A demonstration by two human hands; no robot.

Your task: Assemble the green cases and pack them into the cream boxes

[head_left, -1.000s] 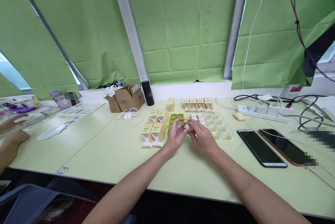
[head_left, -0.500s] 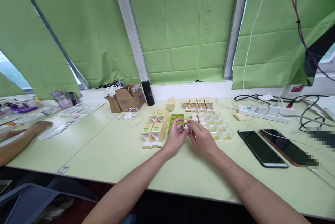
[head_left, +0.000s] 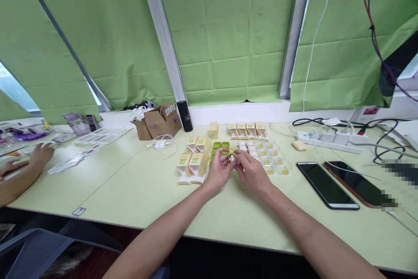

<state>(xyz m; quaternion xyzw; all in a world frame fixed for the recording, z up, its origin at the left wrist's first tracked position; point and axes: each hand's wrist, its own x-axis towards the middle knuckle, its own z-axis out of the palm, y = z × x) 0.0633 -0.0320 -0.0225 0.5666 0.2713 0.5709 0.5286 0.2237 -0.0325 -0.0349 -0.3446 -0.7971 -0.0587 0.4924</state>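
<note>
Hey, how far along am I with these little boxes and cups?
Looks done: several tan boxes stand left of your hands, four more in a back row. In hand: your left hand and right hand pinch one small green piece together. Left: clear cups with yellow contents, white pieces and green trays sit loose behind your hands. Roughly midway, I'd guess.
</note>
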